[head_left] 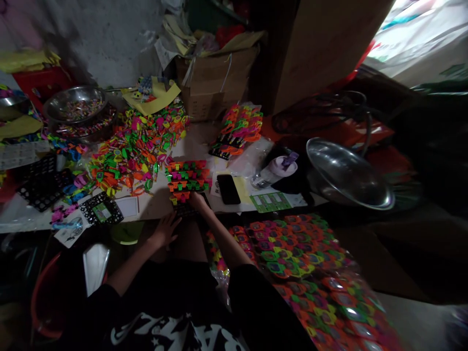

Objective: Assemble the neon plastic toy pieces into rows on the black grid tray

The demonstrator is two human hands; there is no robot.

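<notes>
A black tray with holes (185, 210) lies at the table's front edge, in front of my body. Rows of small neon plastic pieces (187, 179), orange, green, pink and yellow, cover its far part; they look like toy watches, but the image is dim. My right hand (198, 201) is over the tray's near right part, fingers bent down and close together beside the nearest row. What is between its fingertips, if anything, is too small to make out. My left hand (166, 230) is just off the table edge, left of the tray, fingers apart and holding nothing.
A heap of loose neon pieces (135, 151) spreads to the left. Metal bowls (75, 100) hold small beads. A phone (228, 189), a clear cup (276, 170) and a large steel bowl (347, 173) stand right. Bagged rows of filled pieces (296, 243) lie below the table's right edge.
</notes>
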